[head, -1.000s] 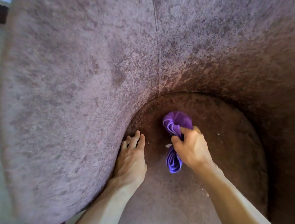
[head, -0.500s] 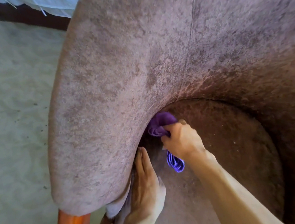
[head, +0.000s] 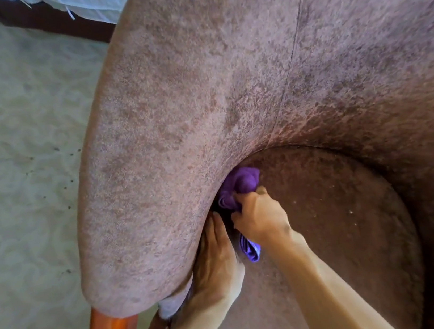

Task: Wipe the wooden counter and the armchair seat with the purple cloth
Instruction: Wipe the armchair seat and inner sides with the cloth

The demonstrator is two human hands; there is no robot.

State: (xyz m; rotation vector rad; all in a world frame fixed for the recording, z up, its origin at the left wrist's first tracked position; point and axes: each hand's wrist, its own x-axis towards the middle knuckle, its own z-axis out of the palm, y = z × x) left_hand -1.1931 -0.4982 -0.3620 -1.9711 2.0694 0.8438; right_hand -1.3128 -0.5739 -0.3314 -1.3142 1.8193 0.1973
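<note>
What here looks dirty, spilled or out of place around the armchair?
Pale crumbs lie scattered on the seat cushion, right of the right hand bunching the purple cloth into the crevice. Dark specks dot the carpet left of the chair. The left hand presses beside the armrest. Nothing looks damaged.

A pale carpet (head: 15, 164) is seen, flecked with dark specks; white fabric (head: 81, 2) is draped at the top.

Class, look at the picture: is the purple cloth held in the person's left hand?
No, the right hand grips the bunched purple cloth at the seat's edge, while the left hand presses flat into the gap beside the armchair side.
</note>
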